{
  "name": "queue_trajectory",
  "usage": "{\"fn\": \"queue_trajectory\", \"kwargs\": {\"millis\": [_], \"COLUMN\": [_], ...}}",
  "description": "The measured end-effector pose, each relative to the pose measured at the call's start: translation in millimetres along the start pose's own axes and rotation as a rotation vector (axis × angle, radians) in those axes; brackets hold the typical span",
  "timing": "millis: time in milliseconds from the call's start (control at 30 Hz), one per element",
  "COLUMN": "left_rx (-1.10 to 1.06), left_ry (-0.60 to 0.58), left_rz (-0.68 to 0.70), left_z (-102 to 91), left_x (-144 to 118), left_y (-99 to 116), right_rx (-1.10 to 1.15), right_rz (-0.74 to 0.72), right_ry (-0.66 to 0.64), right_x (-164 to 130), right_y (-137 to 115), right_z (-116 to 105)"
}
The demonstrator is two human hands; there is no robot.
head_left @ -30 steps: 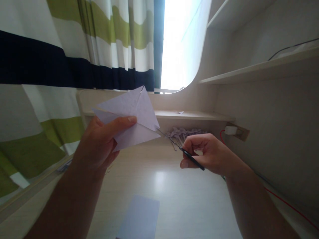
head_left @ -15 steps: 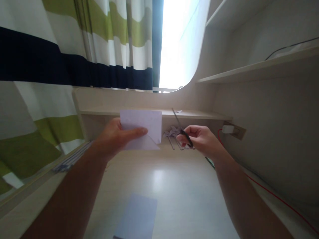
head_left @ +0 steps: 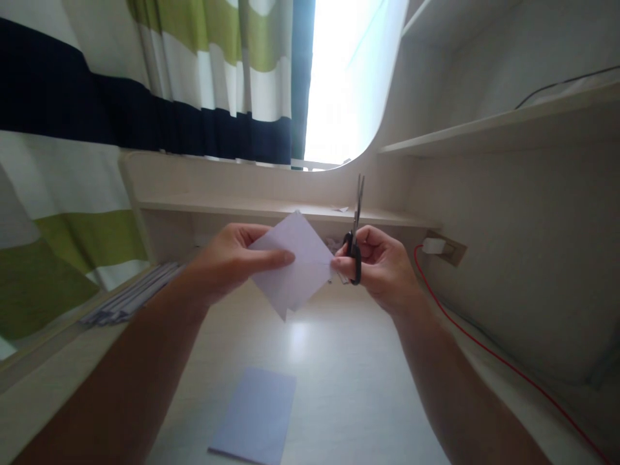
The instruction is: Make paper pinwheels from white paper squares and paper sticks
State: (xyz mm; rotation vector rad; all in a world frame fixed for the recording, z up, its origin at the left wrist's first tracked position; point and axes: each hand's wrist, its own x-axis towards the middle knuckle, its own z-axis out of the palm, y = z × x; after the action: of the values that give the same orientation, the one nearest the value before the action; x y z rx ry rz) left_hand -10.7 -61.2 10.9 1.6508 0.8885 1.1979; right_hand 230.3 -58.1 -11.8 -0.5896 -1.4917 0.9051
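Observation:
My left hand [head_left: 242,258] pinches a folded sheet of white paper [head_left: 300,271], thumb on its front face and the other fingers behind. The paper is turned corner-up like a diamond, with a loose folded point hanging at its lower edge. In my right hand [head_left: 375,261] is a pair of black-handled scissors [head_left: 357,226], blades pointing up and slightly parted. My right thumb and fingertip meet the paper's right corner while the scissors stay in the same hand.
A stack of pale paper [head_left: 256,413] lies on the desk [head_left: 349,374] in front. Rolled paper sticks [head_left: 130,294] rest at the left. A low shelf [head_left: 217,204] runs along the back. At right, a white plug [head_left: 434,246] trails a red cable [head_left: 465,327].
The folded paper has turned from square-on to corner-up. My right hand has come left to the paper's corner, and the scissors have swung from slanting left to nearly upright.

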Motion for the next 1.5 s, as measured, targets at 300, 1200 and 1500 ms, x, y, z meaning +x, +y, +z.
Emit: {"fn": "queue_trajectory", "kwargs": {"millis": [300,1200,1500], "left_rx": [-0.405,-0.151,-0.083], "left_ry": [0.149,0.197,0.235], "left_rz": [0.131,0.133,0.156], "left_z": [32.8,27.3,29.2], "left_x": [8,0,-3], "left_y": [-16,-9,-7], "right_rx": [0.043,-0.038,-0.075], "right_rz": [-0.112,-0.024,-0.042], "right_ry": [0.285,-0.136,-0.128], "right_x": [1,-7,-8], "right_y": [10,-3,-8], "right_z": [16,2,3]}}
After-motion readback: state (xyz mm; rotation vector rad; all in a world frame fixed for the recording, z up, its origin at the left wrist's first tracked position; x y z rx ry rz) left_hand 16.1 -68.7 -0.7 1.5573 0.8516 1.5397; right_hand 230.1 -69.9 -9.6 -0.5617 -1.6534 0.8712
